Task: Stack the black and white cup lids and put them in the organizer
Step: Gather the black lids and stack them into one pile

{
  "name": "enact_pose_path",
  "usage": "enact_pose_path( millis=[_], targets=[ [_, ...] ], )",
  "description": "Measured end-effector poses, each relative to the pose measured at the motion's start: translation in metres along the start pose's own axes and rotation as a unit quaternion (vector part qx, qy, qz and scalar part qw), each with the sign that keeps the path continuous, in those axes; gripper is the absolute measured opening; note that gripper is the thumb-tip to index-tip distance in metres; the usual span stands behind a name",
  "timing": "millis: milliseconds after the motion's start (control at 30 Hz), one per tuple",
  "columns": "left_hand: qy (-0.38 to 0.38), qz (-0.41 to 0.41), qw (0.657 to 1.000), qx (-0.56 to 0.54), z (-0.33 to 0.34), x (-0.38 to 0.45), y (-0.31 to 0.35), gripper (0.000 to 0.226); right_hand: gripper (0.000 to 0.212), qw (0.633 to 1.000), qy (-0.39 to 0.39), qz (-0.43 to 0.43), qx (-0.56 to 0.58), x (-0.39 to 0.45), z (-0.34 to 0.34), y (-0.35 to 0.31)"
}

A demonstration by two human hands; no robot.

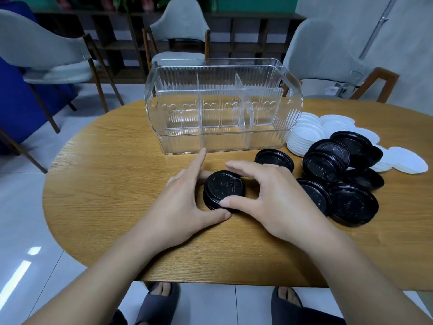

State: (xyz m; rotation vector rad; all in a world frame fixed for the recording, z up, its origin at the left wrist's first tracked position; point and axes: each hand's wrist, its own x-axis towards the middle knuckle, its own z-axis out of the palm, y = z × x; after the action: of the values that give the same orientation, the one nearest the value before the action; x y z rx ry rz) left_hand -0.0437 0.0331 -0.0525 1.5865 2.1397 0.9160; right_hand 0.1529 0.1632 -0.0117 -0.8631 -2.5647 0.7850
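Both hands cup a short black lid stack [223, 192].
Left hand [185, 205] and right hand [264, 195] pinch its rim; light, slippery, likely best gripped at the sides.

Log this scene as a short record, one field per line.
held: small stack of black lids, on the table
left hand: cups the stack's left side, index finger straight
right hand: curled round the stack's right side
organizer: clear, divided, no lids inside
loose black lids: right of the hands
white lids: far right, beside the organizer
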Motion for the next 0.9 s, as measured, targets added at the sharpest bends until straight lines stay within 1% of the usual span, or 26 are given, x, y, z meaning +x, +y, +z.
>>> enact_pose_path(
  millis=[133,333,467,567,633,733,800,867,900],
  targets=[
    [0.001,0.002,1.000,0.007,0.000,-0.001,0.000,0.137,0.081,1.000,-0.009,-0.002,0.014,0.001,-0.005,-0.002],
    [0.019,0.000,1.000,0.024,0.002,-0.002,0.000,0.131,0.086,1.000,0.013,-0.004,-0.008,0.001,-0.001,-0.005],
    [0.026,0.004,0.999,0.032,0.001,-0.002,0.003,0.115,0.082,1.000,0.020,-0.008,0.002,-0.002,0.000,-0.007],
    [0.015,0.032,0.999,0.040,0.001,-0.003,0.005,0.101,0.073,0.999,0.026,-0.018,0.010,-0.005,0.001,-0.009],
    [0.003,0.038,0.998,0.039,0.001,-0.004,0.006,0.099,0.072,0.999,0.026,-0.025,0.008,-0.006,0.001,-0.009],
    [0.003,0.035,0.999,0.029,0.001,-0.004,0.006,0.097,0.076,0.999,0.023,-0.035,-0.009,-0.006,-0.003,-0.005],
    [0.007,0.035,0.999,0.029,0.001,-0.005,0.006,0.095,0.067,0.998,0.036,-0.047,-0.009,-0.006,-0.009,-0.001],
    [0.008,0.034,0.999,0.032,0.000,-0.004,0.006,0.097,0.053,0.994,0.085,-0.059,-0.027,-0.005,-0.017,0.007],
    [0.006,0.031,0.999,0.033,0.000,-0.004,0.006,0.099,0.049,0.990,0.113,-0.056,-0.059,-0.005,-0.020,0.012]
  ],
)
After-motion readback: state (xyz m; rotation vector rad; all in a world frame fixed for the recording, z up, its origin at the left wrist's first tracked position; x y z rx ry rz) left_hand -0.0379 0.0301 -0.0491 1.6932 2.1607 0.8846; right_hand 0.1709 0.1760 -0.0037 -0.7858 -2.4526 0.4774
